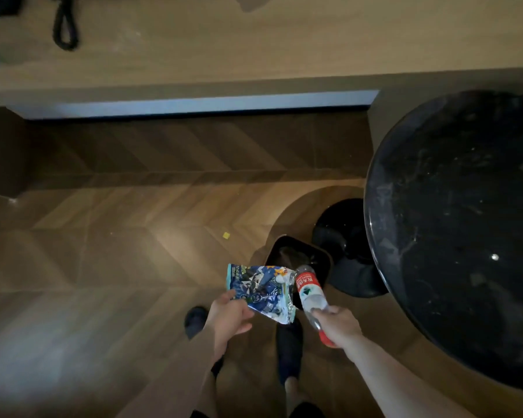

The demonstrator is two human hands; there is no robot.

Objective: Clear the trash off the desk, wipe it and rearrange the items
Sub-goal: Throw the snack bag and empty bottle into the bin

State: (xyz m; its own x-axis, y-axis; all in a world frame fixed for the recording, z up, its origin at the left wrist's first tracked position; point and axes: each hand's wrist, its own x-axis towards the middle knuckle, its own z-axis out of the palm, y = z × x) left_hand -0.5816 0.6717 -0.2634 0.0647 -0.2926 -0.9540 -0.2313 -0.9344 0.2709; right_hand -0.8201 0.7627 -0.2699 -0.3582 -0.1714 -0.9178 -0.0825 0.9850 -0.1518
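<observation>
wrapper (pixel 258 289) and bottle (pixel 310 292) over bin rim (pixel 326 256)

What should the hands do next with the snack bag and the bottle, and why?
Probably move both a little forward and let go over the black bin. The left hand grips the blue snack bag, the right hand grips the plastic bottle, and both pieces of trash hang near the bin's open mouth, mostly short of it.
</observation>
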